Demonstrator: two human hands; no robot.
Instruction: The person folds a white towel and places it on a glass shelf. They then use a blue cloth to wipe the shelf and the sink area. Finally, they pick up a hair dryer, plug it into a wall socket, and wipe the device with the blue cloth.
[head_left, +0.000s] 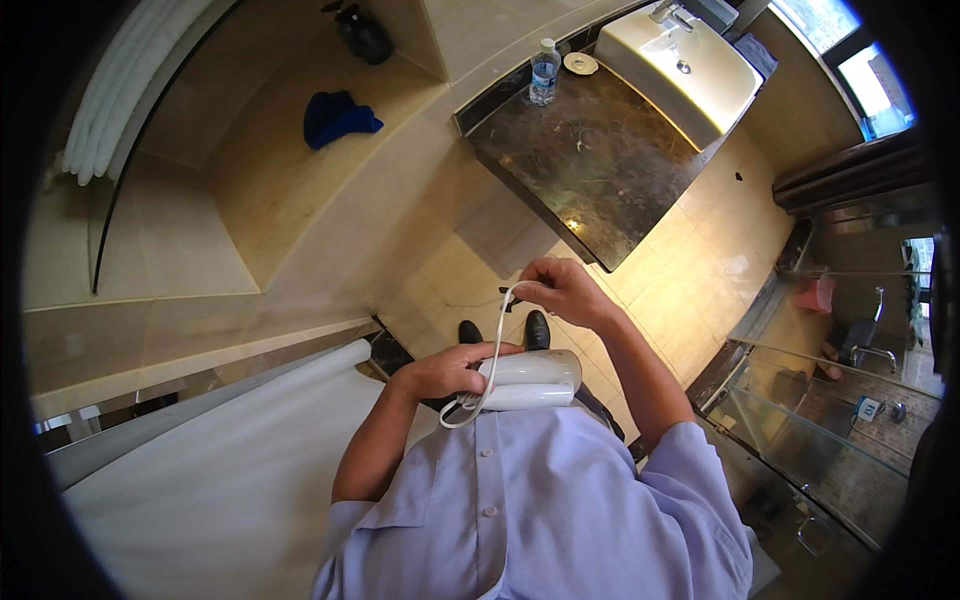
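Observation:
A white hair dryer (529, 375), its handle folded against the barrel, lies close to the front of the light shirt. My left hand (446, 369) holds it at its left end. From there the white power cord (498, 337) loops down beside the dryer and runs up to my right hand (559, 289), whose fingers are closed on it. A black piece, perhaps the plug, shows just left of my right fingers. What the fingers of my left hand do behind the dryer is partly hidden.
Ahead is a dark stone counter (592, 165) with a plastic water bottle (544, 73), a small dish (580, 64) and a white sink (637, 79). A blue cloth (337, 120) lies on the left ledge. Glass panels (817, 420) stand at right, a white sheet (247, 465) at lower left.

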